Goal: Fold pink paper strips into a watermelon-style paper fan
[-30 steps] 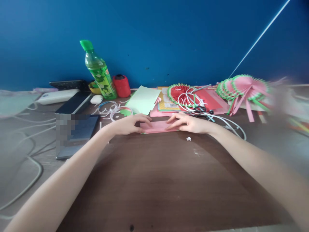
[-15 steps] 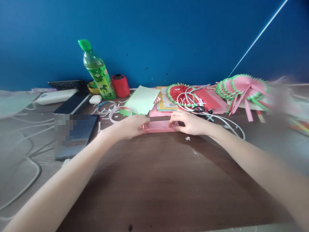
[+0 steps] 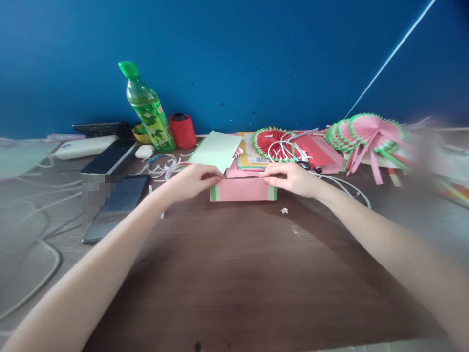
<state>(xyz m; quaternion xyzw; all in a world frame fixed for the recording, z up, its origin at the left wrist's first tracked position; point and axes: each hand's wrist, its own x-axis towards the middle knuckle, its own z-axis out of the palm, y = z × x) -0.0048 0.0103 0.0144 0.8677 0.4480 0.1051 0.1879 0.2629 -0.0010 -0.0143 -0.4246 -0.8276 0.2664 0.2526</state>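
A pink paper piece (image 3: 242,190) with green and pale strips at both short ends is between my hands, its face tilted toward me. My left hand (image 3: 196,182) pinches its upper left part between thumb and fingers. At the upper right, my right hand (image 3: 291,180) pinches the same far edge. Just behind lie a pale green sheet (image 3: 218,149) and several coloured papers. A small white paper scrap (image 3: 285,210) rests on the brown table (image 3: 249,274) in front of my right hand.
Leaning on the blue wall is a green drink bottle (image 3: 148,110), beside a red thread spool (image 3: 182,131). Pleated paper fans (image 3: 370,131) stand at the right, a red one (image 3: 273,142) mid-back. White cables (image 3: 351,188) and a dark tablet-like slab (image 3: 120,208) flank my arms.
The pink paper has turned up toward me, so its wider face and green ends now show. Both hands have shifted slightly up to its far edge.
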